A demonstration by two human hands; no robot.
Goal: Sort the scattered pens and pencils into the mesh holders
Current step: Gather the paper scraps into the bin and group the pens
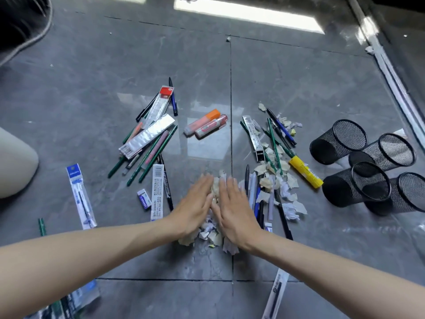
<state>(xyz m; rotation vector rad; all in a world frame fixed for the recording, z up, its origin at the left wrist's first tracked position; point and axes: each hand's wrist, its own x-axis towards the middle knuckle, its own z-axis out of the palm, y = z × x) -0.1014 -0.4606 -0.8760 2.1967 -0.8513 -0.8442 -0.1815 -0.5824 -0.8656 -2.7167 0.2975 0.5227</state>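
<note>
My left hand [195, 204] and my right hand [234, 210] lie flat, fingers straight, side by side on a heap of torn paper scraps [212, 236] on the grey tiled floor. Left of them lies a pile of green pencils [151, 155] mixed with packaged refills. Right of them, pens and pencils [276, 139] lie among more scraps, with several dark pens [259, 203] beside my right hand. Several black mesh holders [368, 166] lie tipped on their sides at the far right.
An orange highlighter [202, 122] and a pink glue stick [211, 128] lie in the middle. A yellow glue stick [305, 172], a white eraser [144, 199], and blue refill packs [80, 194] are scattered about. A pale rounded object [16, 162] stands at the left edge.
</note>
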